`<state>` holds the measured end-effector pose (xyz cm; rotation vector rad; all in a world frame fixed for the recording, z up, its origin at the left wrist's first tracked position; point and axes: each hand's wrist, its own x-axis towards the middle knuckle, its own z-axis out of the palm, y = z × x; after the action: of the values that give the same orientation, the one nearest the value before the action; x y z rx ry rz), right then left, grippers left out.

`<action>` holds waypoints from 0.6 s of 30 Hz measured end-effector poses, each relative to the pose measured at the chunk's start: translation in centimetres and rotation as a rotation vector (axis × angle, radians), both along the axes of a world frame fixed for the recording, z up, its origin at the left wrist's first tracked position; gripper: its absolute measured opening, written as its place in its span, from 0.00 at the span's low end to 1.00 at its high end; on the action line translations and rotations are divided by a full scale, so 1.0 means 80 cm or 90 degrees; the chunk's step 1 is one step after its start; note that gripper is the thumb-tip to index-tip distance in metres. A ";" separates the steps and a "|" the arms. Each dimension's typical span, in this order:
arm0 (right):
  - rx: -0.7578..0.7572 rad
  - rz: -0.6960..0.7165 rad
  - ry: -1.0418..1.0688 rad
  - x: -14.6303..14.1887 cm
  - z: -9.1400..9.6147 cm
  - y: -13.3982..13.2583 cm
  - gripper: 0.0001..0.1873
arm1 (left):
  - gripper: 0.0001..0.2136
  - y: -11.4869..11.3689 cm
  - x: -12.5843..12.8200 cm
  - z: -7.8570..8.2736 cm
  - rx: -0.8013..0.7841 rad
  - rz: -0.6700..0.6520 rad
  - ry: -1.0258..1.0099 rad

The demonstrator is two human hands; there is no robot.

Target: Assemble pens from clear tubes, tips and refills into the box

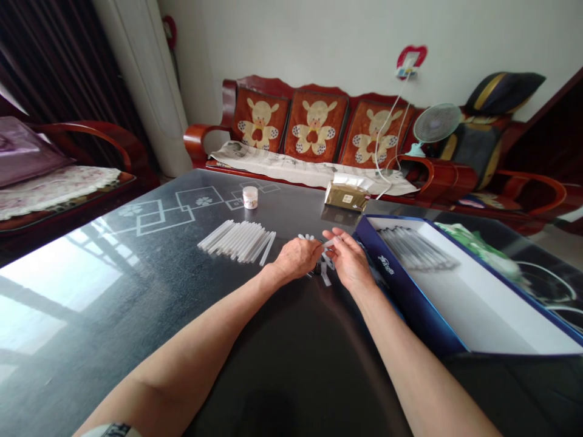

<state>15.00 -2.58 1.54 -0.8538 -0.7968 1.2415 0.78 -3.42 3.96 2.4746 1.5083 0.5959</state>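
The left hand (pixel 296 258) and right hand (pixel 347 258) sit narrow and close mid-frame, curled over a little jumble of smooth white plastic sticks (pixel 325 267), can't tell if they're gripping any, with a pile of matching tubes (pixel 237 241) just left on the glossy dark glass counter (pixel 113 291).

— Where can we move?
— Our left hand (pixel 296 258) can swing toward the lower left, over the dark glass tabletop (pixel 136 303).
— What blocks us?
— The wall of the blue box (pixel 410 285) stands just beside our right hand (pixel 348 258), and the white sticks (pixel 237 241) lie left of our hands. Farther up, we'd meet the jar (pixel 250 197) and the gold packet (pixel 346 195).
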 end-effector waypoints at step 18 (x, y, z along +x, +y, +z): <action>-0.023 -0.123 0.115 -0.031 -0.005 -0.008 0.16 | 0.13 -0.016 0.017 -0.020 0.095 0.107 -0.011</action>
<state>12.56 -3.23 1.12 -0.8140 -0.5356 1.1460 2.11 -4.66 2.39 2.4576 1.7361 0.7838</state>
